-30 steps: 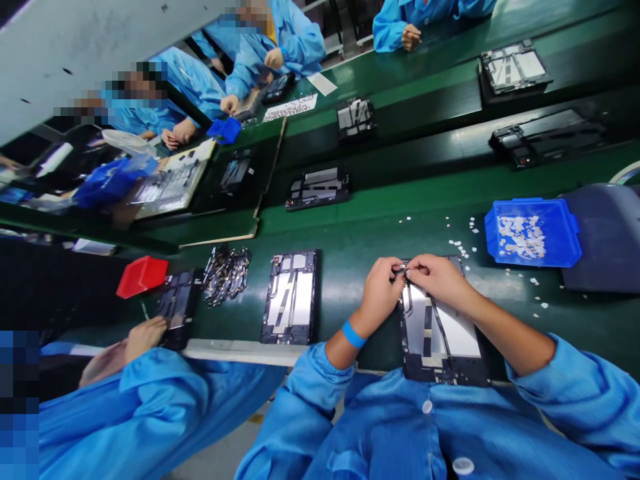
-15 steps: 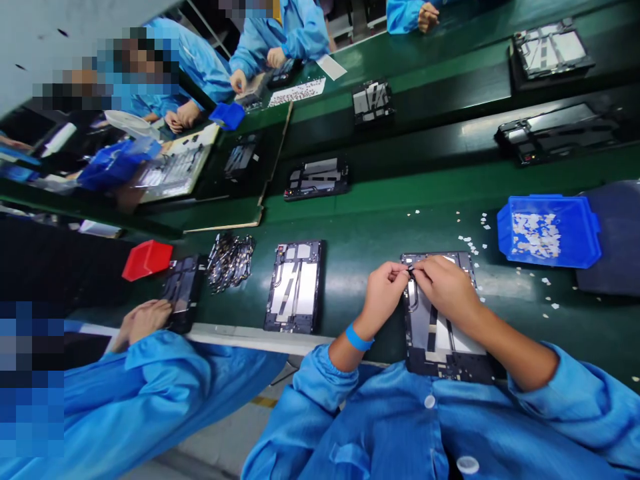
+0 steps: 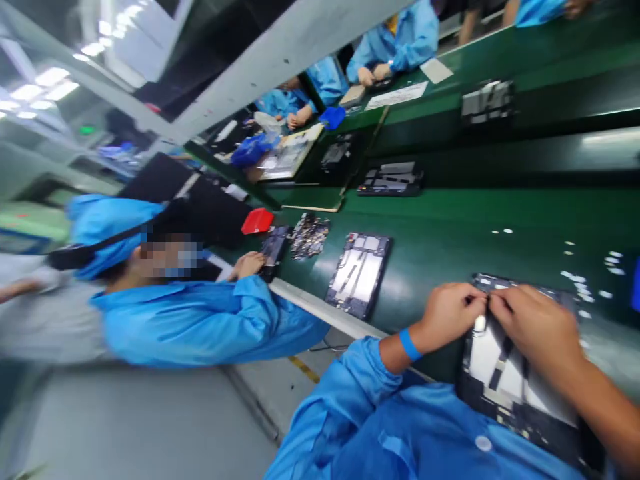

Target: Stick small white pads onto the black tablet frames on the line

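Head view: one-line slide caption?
Left hand and right hand pinch a small part at the tablet frame top edge.

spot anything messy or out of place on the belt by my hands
Yes: small white scraps lie scattered loose on the green belt beyond the tablet frame that the left hand and right hand pinch at. Nothing looks damaged, though the view is blurred.

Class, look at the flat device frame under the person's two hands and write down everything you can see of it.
The device frame is a flat, dark rectangular chassis with pale silvery panels and black strips across its face. It lies face-up on the green belt, its near end at the belt's edge by the blue coat. The left hand and right hand meet over its far end, fingertips pinching something small there. Blur hides finer detail.
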### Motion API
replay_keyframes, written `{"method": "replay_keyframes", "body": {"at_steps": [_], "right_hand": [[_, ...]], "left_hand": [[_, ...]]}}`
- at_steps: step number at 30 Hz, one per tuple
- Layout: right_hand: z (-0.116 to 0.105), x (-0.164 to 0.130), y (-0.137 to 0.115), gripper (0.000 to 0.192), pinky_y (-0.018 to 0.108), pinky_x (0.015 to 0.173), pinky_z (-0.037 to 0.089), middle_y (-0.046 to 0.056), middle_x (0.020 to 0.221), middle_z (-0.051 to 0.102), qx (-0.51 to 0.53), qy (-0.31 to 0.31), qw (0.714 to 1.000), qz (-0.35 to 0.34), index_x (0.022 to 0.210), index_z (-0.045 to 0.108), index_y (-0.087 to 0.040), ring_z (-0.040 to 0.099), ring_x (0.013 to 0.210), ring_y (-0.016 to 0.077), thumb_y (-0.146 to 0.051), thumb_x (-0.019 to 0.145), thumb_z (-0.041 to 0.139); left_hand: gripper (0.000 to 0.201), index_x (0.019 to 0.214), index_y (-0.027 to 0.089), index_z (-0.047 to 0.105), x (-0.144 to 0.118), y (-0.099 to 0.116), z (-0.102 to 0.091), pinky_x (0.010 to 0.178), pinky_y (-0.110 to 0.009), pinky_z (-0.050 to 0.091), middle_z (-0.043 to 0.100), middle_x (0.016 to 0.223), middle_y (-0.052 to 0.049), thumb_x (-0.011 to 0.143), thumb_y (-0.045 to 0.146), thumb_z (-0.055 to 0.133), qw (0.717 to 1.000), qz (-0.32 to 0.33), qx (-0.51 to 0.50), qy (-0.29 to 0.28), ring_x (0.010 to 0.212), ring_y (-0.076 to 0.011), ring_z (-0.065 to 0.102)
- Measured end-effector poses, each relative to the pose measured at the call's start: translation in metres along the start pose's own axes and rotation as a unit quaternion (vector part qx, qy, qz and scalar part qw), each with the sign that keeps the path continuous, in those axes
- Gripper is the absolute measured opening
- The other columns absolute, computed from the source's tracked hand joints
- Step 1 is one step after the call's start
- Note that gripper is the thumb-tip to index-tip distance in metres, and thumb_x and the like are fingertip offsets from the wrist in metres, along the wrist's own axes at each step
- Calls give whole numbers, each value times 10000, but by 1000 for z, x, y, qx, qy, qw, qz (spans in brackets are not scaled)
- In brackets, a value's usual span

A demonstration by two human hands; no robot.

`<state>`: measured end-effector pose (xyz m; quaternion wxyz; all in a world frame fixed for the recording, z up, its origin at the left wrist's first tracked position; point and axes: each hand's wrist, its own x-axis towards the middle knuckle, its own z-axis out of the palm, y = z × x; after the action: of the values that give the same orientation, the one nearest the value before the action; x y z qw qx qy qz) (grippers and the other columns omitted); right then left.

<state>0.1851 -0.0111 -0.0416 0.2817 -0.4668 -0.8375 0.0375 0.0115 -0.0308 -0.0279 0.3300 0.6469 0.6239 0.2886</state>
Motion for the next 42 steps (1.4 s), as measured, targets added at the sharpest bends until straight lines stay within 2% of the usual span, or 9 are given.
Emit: {"method": "replay_keyframes", "body": {"at_steps": [3,6,10,12,16,20,23,33,42], "right_hand": [[-17,12,0,267,340,703,432,80,757,676,-12,-13,998,52,751,644,-217,637,754,225,-250,977,507],[-57,10,35,250,341,671,402,103,821,704,-72,6,985,158,789,686,-205,622,767,217,-274,960,517],[-122,-14,102,316,374,581,270,124,752,644,-248,-34,900,357,771,722,-222,531,629,218,-429,957,573],[-132,-21,115,325,390,598,286,143,820,661,-272,-36,893,356,876,764,-222,550,648,231,-440,982,547],[-93,-15,69,315,388,761,459,156,1009,740,-100,-19,983,152,1080,759,-163,665,898,263,-337,1030,501],[-30,0,3,293,364,867,477,93,914,754,13,-44,997,68,958,756,-187,670,881,240,-284,1061,499],[-5,7,-12,252,359,824,462,94,895,755,20,-38,996,73,945,761,-186,661,859,249,-268,1045,544],[1,15,-6,195,320,744,392,70,790,702,18,-51,993,108,780,691,-203,615,782,218,-151,913,558],[-24,13,19,159,297,672,394,11,698,634,104,-10,975,194,701,589,-232,584,696,175,-184,847,549]], "left_hand": [[126,939,193,788,4,-7,-2,723,-250,510,778,847,-10,901,212,670,993,-53,-101,4,762,-152,675],[95,888,159,750,15,-17,-1,688,-240,477,737,791,-13,870,218,677,969,-98,-226,-3,722,-141,645],[77,849,150,718,23,-21,1,704,-240,457,704,768,-8,831,221,695,945,-110,-309,-14,717,-132,617],[85,841,153,713,23,-21,4,670,-234,425,674,737,7,827,234,694,946,-112,-304,-8,681,-121,579],[92,827,162,677,23,-21,11,675,-234,420,670,755,9,811,251,695,941,-118,-316,9,697,-121,583],[101,819,175,630,23,-21,16,676,-229,440,670,761,15,791,234,708,935,-119,-334,25,702,-121,601],[79,824,179,627,22,-20,17,678,-231,463,687,783,11,792,202,696,939,-106,-326,32,702,-122,620],[135,802,205,696,11,-7,11,792,-282,539,774,887,-25,833,81,653,989,28,-130,69,846,-167,712],[71,805,172,673,23,-14,16,656,-231,457,697,751,9,815,233,708,952,-102,-287,3,683,-126,617]]}}
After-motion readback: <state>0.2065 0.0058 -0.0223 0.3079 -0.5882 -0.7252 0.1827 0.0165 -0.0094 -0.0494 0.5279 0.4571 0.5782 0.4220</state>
